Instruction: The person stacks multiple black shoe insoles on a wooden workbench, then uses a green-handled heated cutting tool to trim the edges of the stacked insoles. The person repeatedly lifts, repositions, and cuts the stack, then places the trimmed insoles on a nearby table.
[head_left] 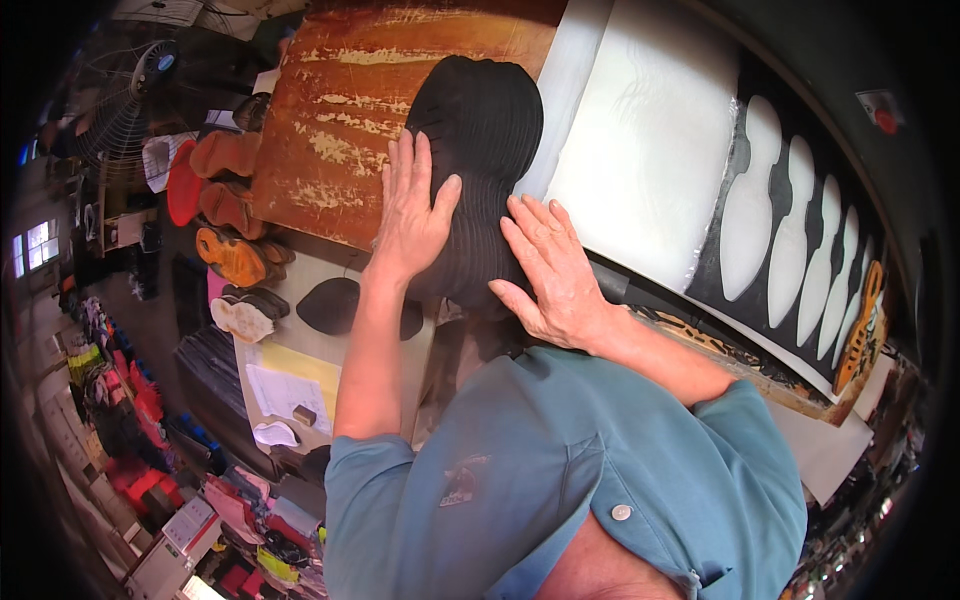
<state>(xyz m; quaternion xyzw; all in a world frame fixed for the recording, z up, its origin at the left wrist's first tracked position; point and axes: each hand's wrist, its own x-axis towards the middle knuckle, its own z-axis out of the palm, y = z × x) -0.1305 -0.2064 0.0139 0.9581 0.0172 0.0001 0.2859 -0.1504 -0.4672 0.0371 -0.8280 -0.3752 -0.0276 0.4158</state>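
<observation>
Scuffed brown board (pixel 330 100) bears a stack of black, sole-shaped pieces (pixel 480 110) toward its right side. The left hand (pixel 415 215), open with thumb spread, lies against the stack's left edge; the right hand (pixel 555 265), also open, touches its right. Rightward lies a white sheet (pixel 650 130), then pale elongated shapes (pixel 755 200).
</observation>
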